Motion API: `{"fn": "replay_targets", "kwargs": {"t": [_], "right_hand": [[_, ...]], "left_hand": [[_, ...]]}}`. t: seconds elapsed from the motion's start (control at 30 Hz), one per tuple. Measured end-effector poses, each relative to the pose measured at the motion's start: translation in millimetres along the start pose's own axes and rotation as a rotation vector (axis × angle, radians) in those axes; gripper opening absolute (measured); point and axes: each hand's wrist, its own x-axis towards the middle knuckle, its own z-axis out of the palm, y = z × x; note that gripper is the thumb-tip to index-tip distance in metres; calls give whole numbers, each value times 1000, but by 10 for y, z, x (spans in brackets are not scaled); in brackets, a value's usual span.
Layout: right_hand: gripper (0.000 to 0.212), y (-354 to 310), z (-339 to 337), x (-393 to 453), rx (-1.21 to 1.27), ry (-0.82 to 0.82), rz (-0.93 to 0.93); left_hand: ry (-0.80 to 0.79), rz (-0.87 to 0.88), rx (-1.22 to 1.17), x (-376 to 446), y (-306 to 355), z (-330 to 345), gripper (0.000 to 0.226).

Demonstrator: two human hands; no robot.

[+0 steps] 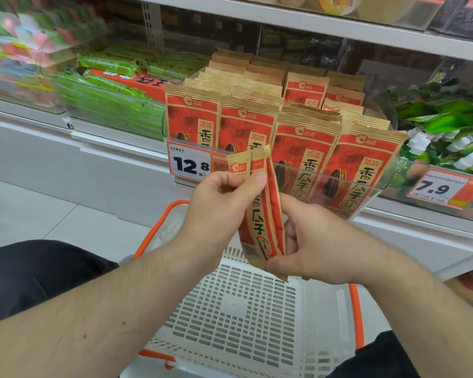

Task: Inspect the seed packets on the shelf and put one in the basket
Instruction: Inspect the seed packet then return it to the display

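Showing red and kraft-tan on the held seed packet (262, 214), black characters running down a cream panel. Matching that on the shelved seed packets (303, 156): red fronts, darker flower print, black striped seeds, tan crimped tops. Gleaming white with a slotted grid pattern across the basket (238, 309), orange along its handles (159, 230). Flashing black numerals on white, orange-bordered, on the price tag (189, 163). Blurring bright green on the wrapped packs (107, 85) at left. Staying plain white along the shelf (120, 159).
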Motion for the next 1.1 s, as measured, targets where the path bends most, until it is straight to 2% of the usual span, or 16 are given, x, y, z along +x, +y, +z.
{"fn": "replay_targets", "kwargs": {"t": [0.13,0.23,0.3,0.33,0.4,0.43,0.47,0.6,0.67,0.73,0.87,1.0,1.07,1.1], "right_hand": [[71,58,13,17,-41,28,-13],[69,97,35,33,-64,19,-38],[40,113,44,43,25,35,-62],[35,115,43,49,106,74,-59],[68,153,35,79,227,195,-40],[76,178,42,95,247,253,-38],[75,187,48,105,268,302,-38],[38,208,70,139,335,446,-73],[31,204,79,152,333,466,-66],[30,200,87,152,314,451,-52],[31,188,66,134,294,418,-43],[11,192,34,103,284,271,-89],[24,206,14,82,239,195,-101],[24,213,9,80,233,169,-115]], "left_hand": [[-71,-8,-7,-1,22,-17,41],[-86,-32,-12,7,17,-27,38],[-105,-51,-28,12,23,-36,33],[-117,-58,-37,14,27,-36,30],[-159,-72,-40,6,36,-27,25],[-184,-79,-32,-6,42,-20,22],[-207,-85,-20,-16,49,-14,18],[-250,-97,25,-19,53,-16,12],[-256,-104,38,-16,48,-15,12],[-266,-122,47,-14,45,-14,19],[-274,-142,40,2,36,-21,9],[-269,-150,-28,20,23,-18,17],[-273,-150,-46,22,25,-20,24],[-276,-150,-44,21,26,-22,25]]}}
